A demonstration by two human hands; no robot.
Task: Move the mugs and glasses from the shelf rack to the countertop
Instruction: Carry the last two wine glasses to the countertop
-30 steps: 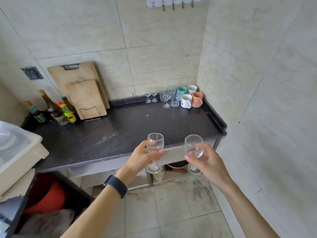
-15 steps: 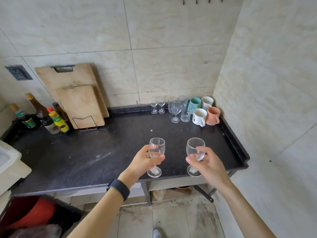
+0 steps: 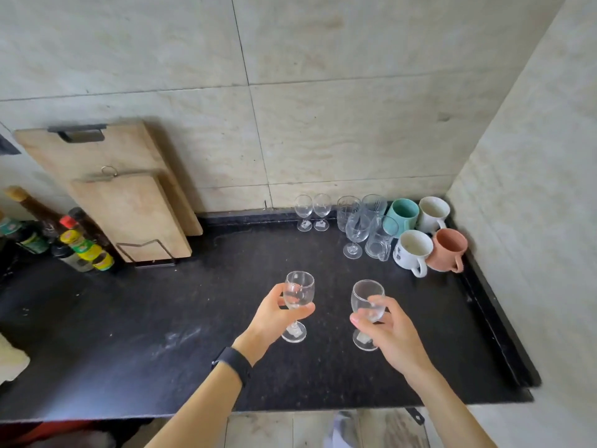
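Observation:
My left hand [image 3: 274,313] grips a clear stemmed wine glass [image 3: 298,291] by its bowl, held upright above the black countertop [image 3: 161,318]. My right hand [image 3: 392,331] grips a second wine glass [image 3: 366,297] the same way, a little to the right. At the back right corner stand two small stemmed glasses [image 3: 312,210], several clear glasses [image 3: 361,221], a teal mug [image 3: 402,216], two white mugs [image 3: 412,250] and a terracotta mug [image 3: 449,248]. The shelf rack is out of view.
Two wooden cutting boards [image 3: 129,202] lean on the tiled back wall in a wire holder. Several sauce bottles [image 3: 74,240] stand at the back left. A tiled side wall [image 3: 533,221] bounds the counter on the right, along a raised black rim.
Both hands have carried their wine glasses forward from in front of the counter's edge to above its middle. The view has moved closer and tilted down onto the counter.

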